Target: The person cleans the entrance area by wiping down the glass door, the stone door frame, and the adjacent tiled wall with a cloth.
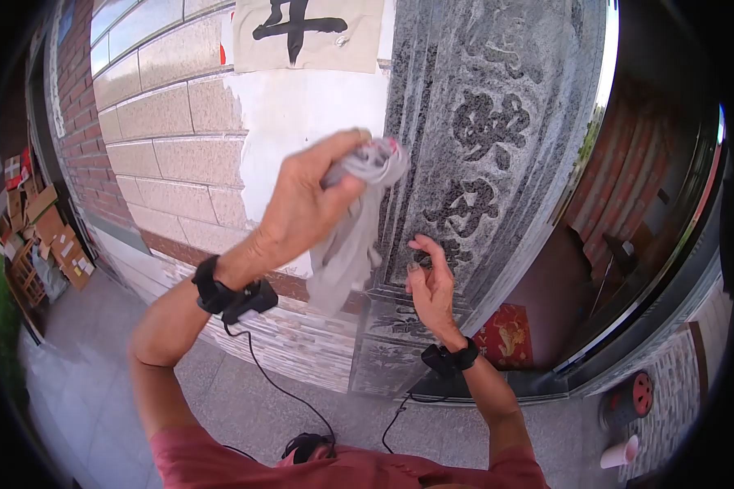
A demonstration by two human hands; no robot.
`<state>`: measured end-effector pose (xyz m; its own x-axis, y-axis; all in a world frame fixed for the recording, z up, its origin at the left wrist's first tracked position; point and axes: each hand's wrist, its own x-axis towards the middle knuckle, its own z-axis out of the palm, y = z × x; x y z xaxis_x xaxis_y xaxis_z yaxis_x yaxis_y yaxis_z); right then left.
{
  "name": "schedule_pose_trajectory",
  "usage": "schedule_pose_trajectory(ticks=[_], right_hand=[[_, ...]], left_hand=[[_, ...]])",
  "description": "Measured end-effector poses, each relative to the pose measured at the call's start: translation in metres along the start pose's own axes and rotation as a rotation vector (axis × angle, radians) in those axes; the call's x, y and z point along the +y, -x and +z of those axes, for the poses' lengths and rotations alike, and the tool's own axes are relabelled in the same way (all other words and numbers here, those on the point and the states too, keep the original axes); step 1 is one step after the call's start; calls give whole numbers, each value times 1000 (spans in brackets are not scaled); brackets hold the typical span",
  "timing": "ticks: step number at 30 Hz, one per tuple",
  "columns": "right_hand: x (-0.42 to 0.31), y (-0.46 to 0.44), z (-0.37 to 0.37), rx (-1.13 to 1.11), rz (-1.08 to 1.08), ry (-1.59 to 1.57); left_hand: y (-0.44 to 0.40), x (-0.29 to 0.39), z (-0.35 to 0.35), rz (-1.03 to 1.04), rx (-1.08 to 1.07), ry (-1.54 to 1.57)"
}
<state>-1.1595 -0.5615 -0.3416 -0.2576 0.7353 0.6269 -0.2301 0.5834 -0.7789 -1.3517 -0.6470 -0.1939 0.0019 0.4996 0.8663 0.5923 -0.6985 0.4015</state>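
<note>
My left hand [306,191] is closed around a crumpled grey cloth [347,236], raised in front of the wall. A bunched part sticks out above the fingers, with a small pink spot, and the rest hangs down, slightly blurred. My right hand [434,285] is at a grey stone pillar [408,122] carved with dark characters. Its fingers are loosely bent, with a gap between thumb and forefinger and nothing visible in them. Whether the fingertips touch the stone, I cannot tell. Behind the cloth is a bare white wall patch [277,114].
Above the patch hangs a paper [310,41] with a black brush character. Pale wall tiles [167,114] run left of it. Cardboard boxes [53,228] stand far left. On the right are a doorway with a red mat [506,338], a dark bin [628,399] and a pink cup [620,453].
</note>
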Motion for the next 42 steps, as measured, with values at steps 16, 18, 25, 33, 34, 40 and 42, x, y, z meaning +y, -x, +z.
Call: schedule_pose_trajectory(ticks=[16, 18, 25, 33, 34, 40, 42], right_hand=[[40, -9, -16, -12, -196, 194], [40, -10, -18, -29, -181, 184], [38, -9, -17, -29, -170, 175], [38, -7, -19, -46, -190, 202], [35, -7, -19, -47, -175, 205], [32, -6, -18, -52, -159, 208], [30, -6, -19, -55, -159, 221]], left_hand=[[-109, -25, -53, 606, 83, -1341], [-100, -26, -60, 549, 50, -1359], [-105, 0, -61, 482, 70, -1319], [-108, -20, -44, 515, 100, -1245], [-102, -20, -47, 431, 36, -1286], [-74, -7, -74, 43, -82, -1235], [-71, -4, -80, -86, -20, -1017]])
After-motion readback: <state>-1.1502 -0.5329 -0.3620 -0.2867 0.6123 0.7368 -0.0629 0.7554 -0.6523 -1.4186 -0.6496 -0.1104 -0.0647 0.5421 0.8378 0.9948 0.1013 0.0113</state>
